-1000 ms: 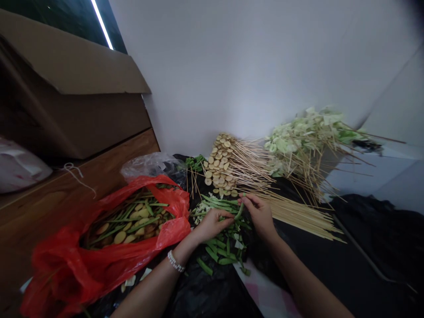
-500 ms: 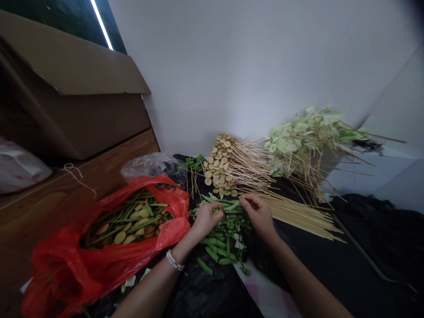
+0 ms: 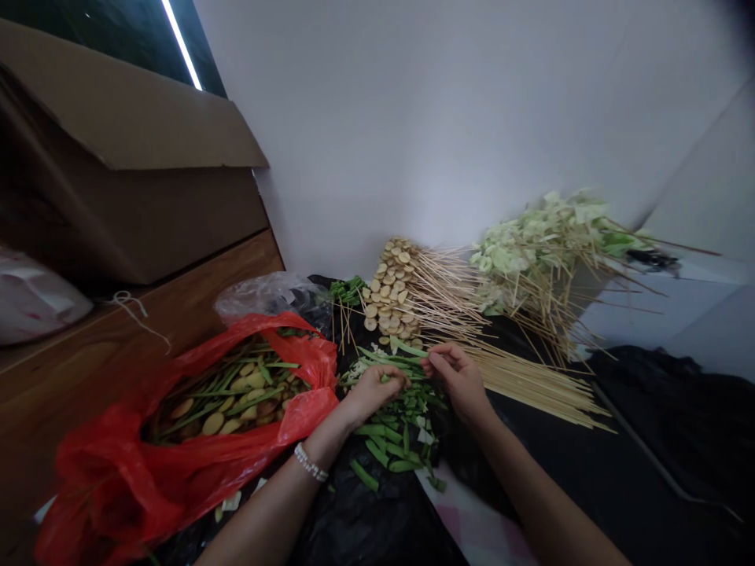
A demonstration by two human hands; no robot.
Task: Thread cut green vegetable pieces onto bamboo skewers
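Over a pile of green beans point(image 3: 389, 437) on black plastic, both hands are close together. My right hand point(image 3: 457, 376) pinches the end of a long green bean point(image 3: 410, 348) that points left. My left hand point(image 3: 378, 391), with a white beaded bracelet at the wrist, is closed with fingertips pressed together; what it holds, if anything, is too small to name. Just behind the hands lie skewered potato slices point(image 3: 392, 287) and a small bunch of skewered greens point(image 3: 348, 291).
A red plastic bag point(image 3: 135, 472) with potato slices and beans stands at the left. Bare skewers point(image 3: 539, 385) lie right, below skewered cabbage point(image 3: 531, 236). A cardboard box point(image 3: 147, 212) and a clear bag point(image 3: 271, 292) are behind left; a white wall point(image 3: 436, 118) rises behind.
My left hand has moved slightly right and toward me. The bean at my right hand now shows more fully, its far end raised over the pile.
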